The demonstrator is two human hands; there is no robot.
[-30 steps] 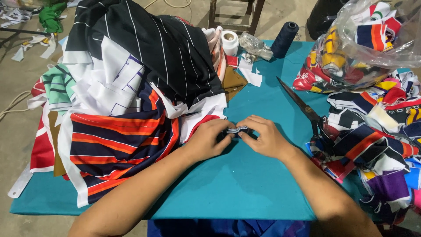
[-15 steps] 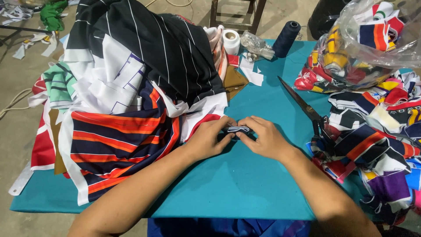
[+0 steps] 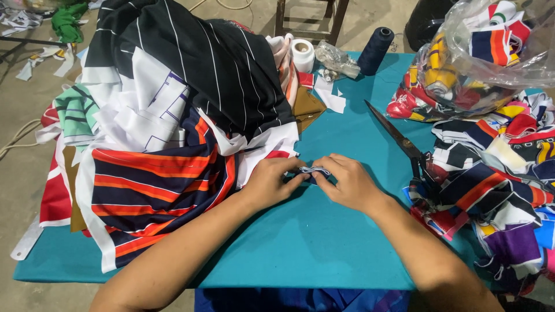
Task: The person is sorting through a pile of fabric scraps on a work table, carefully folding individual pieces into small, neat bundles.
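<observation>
Both hands meet at the middle of the teal table. The left hand and right hand pinch a small fabric strip, dark with a pale edge, between thumbs and fingertips. Strip sits just above the table surface, held at both ends, roughly level. Fingers curled tight on it on both sides; whether the strip is folded or just bunched is hard to tell, it is small and partly covered by the fingers.

Left of the hands: a big pile of cut garments, black with thin white stripes on top, white pieces under that, and a navy piece with orange and red bands hanging over the table's near-left edge. The left hand is just beside this pile, the wrist touching its edge.

Right of the hands: long scissors lying on the table, blades pointing up-left, handles tucked against a heap of colourful scraps. Behind that heap, a clear plastic bag full of more coloured pieces.

Far edge of table: a dark thread cone, a white roll, a crumpled bit of clear plastic between them, and white paper scraps nearby.
</observation>
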